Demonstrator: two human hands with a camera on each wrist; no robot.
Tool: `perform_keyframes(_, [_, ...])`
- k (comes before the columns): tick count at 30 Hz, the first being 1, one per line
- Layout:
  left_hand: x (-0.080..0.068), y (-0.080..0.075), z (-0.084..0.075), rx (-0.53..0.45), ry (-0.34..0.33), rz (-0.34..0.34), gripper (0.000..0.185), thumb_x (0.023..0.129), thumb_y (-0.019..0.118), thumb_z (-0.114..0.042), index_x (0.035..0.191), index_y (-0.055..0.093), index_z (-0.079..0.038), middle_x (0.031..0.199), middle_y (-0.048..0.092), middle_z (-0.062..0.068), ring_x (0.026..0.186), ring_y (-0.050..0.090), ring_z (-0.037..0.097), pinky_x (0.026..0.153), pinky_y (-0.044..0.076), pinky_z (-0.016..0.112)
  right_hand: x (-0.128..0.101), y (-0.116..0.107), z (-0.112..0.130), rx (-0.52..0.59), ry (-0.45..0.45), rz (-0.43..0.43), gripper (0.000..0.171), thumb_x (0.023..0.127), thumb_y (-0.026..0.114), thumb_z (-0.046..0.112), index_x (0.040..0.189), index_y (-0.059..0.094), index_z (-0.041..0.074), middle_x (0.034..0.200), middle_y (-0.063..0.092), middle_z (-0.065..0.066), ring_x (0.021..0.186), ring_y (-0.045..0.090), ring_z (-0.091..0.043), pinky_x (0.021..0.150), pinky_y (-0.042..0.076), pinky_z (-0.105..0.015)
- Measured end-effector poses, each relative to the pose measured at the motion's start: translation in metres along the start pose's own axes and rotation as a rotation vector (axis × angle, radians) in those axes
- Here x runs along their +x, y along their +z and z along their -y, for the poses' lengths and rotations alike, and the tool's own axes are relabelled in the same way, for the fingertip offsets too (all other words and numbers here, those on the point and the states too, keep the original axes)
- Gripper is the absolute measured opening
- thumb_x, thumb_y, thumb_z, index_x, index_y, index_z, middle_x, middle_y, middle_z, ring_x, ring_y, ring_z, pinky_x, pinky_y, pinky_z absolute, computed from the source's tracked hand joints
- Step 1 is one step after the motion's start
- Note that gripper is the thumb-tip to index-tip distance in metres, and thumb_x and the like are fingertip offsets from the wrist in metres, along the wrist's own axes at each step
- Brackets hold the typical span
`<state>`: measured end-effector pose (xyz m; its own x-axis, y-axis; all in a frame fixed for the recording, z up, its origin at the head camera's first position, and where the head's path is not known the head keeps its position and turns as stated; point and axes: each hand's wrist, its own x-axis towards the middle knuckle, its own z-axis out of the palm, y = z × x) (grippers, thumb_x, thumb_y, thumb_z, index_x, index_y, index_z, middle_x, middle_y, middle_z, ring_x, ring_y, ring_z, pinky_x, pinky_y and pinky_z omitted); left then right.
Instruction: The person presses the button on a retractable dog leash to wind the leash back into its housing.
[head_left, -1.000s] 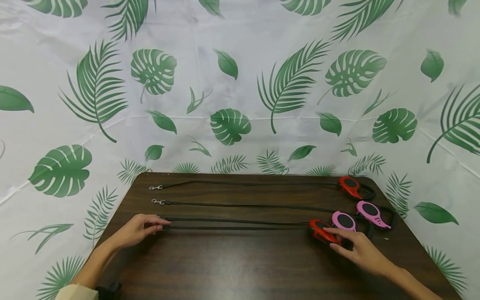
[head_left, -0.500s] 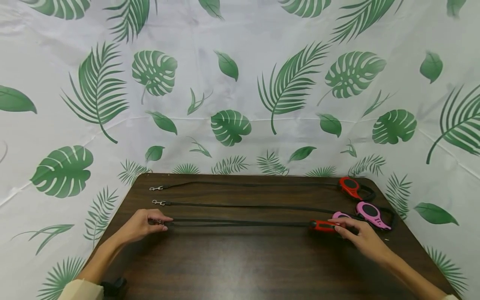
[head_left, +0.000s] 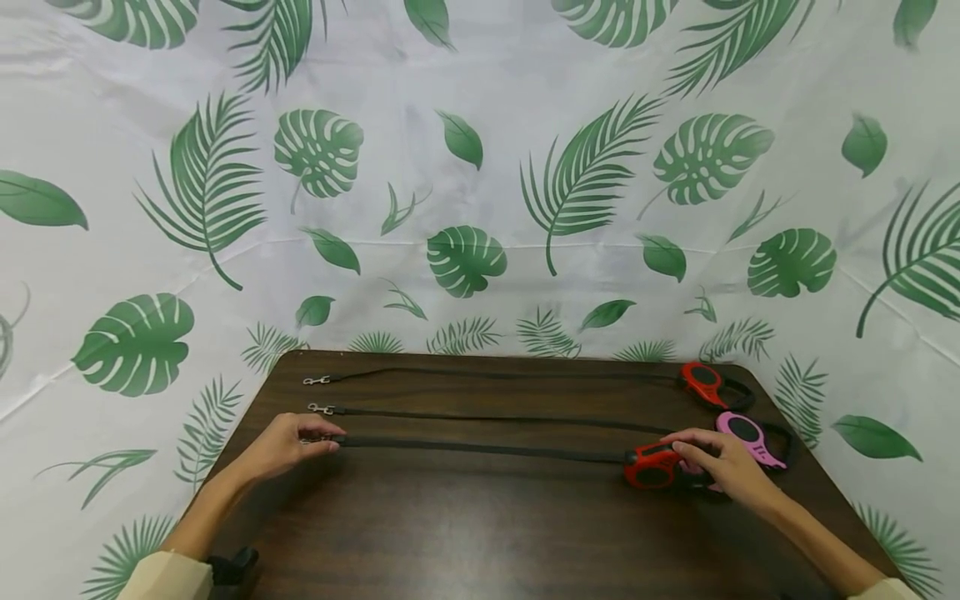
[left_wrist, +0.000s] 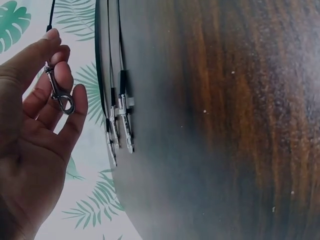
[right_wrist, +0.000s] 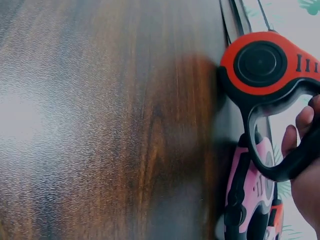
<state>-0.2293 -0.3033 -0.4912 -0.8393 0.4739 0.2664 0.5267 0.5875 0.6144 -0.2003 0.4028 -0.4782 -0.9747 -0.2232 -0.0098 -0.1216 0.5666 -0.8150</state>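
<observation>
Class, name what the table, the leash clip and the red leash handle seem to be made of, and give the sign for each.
Table: dark wood or wood-look laminate; grain streaks, faint sheen.
Leash clip: silvery metal; bright glints.
Red leash handle: moulded plastic, likely with a matt black rubbery grip; smooth surface.

The counter (head_left: 480, 525) is dark wood-grain with a fine pebbled, faintly shiny finish. The red leash handle (right_wrist: 262, 67) is smooth matt plastic with a black rubbery-looking loop. The clip (left_wrist: 59, 95) is bright polished metal. The straps (head_left: 480, 448) look like flat black woven cloth. The leaf-print backdrop (head_left: 480, 167) is creased and slightly glossy.
</observation>
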Motion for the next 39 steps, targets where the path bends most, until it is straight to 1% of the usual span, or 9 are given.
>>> perform_keyframes(5, [0.000,-0.003,-0.004,-0.010,0.000,-0.025,0.016,0.093,0.082,-0.011,0.108,0.081,-0.007,0.101,0.080,0.001,0.089,0.067,0.001,0.074,0.058,0.024,0.004,-0.002,-0.001,0.050,-0.029,0.012,0.026,0.110,0.059,0.024,0.126,0.074,0.009,0.083,0.060,-0.019,0.065,0.052,-0.024,0.041,0.040,-0.031])
perform_keyframes(10, [0.002,-0.005,-0.006,-0.017,0.000,-0.049,0.017,0.092,0.082,-0.008,0.109,0.081,-0.008,0.102,0.079,0.002,0.090,0.067,0.002,0.077,0.059,0.022,0.008,-0.004,0.002,0.146,-0.097,0.004,0.026,0.110,0.058,0.016,0.123,0.073,-0.002,0.070,0.054,-0.014,0.063,0.055,-0.027,0.050,0.045,-0.035])
perform_keyframes(12, [0.003,-0.005,-0.007,-0.017,0.006,-0.057,0.018,0.091,0.082,-0.007,0.109,0.081,-0.007,0.103,0.079,0.003,0.091,0.068,0.002,0.078,0.059,0.022,0.010,-0.004,0.004,0.175,-0.100,-0.013,0.028,0.110,0.058,0.015,0.122,0.072,-0.005,0.067,0.051,-0.013,0.054,0.049,-0.025,0.048,0.043,-0.034])
perform_keyframes(16, [0.004,-0.007,-0.008,-0.023,-0.007,-0.051,0.019,0.091,0.082,-0.006,0.111,0.080,-0.004,0.103,0.079,0.003,0.092,0.069,0.003,0.079,0.060,0.023,0.012,-0.006,0.007,0.228,-0.083,-0.038,0.029,0.110,0.058,0.016,0.121,0.072,-0.007,0.065,0.048,-0.011,0.048,0.025,-0.027,0.039,0.026,-0.039])
perform_keyframes(19, [0.004,-0.008,-0.009,-0.026,-0.038,-0.039,0.021,0.092,0.082,-0.008,0.112,0.080,-0.004,0.104,0.079,0.003,0.091,0.069,0.003,0.079,0.060,0.023,0.013,-0.008,0.008,0.250,-0.101,-0.035,0.028,0.110,0.057,0.013,0.119,0.072,-0.008,0.065,0.048,-0.010,0.053,0.028,-0.034,0.044,0.026,-0.046])
perform_keyframes(24, [0.004,-0.010,-0.009,-0.030,-0.069,-0.035,0.021,0.093,0.082,-0.010,0.113,0.080,-0.005,0.107,0.079,0.004,0.094,0.070,0.006,0.080,0.060,0.022,0.016,-0.008,0.007,0.338,-0.165,-0.012,0.024,0.109,0.053,0.004,0.114,0.074,-0.008,0.066,0.047,-0.007,0.060,0.033,-0.036,0.051,0.027,-0.047])
perform_keyframes(29, [0.001,-0.012,-0.012,-0.026,-0.081,-0.055,0.021,0.092,0.083,-0.010,0.113,0.081,-0.006,0.108,0.079,0.005,0.095,0.071,0.007,0.081,0.060,0.022,0.019,-0.007,0.010,0.425,-0.190,0.005,0.023,0.108,0.053,0.000,0.111,0.076,-0.006,0.076,0.066,0.004,0.061,0.030,-0.033,0.054,0.023,-0.046])
perform_keyframes(36, [0.002,-0.013,-0.014,-0.034,-0.085,-0.069,0.021,0.092,0.083,-0.011,0.113,0.081,-0.007,0.110,0.079,0.007,0.095,0.070,0.007,0.080,0.060,0.022,0.017,-0.008,0.013,0.425,-0.155,-0.049,0.023,0.106,0.056,-0.001,0.109,0.079,-0.001,0.068,0.056,0.004,0.060,0.033,-0.029,0.051,0.020,-0.045])
perform_keyframes(39, [0.003,-0.014,-0.015,-0.022,-0.083,-0.072,0.020,0.092,0.083,-0.012,0.112,0.081,-0.009,0.109,0.079,0.006,0.095,0.070,0.006,0.081,0.060,0.022,0.015,-0.009,0.013,0.439,-0.181,-0.048,0.025,0.105,0.055,-0.004,0.110,0.079,-0.002,0.078,0.068,0.003,0.062,0.037,-0.028,0.055,0.023,-0.045])
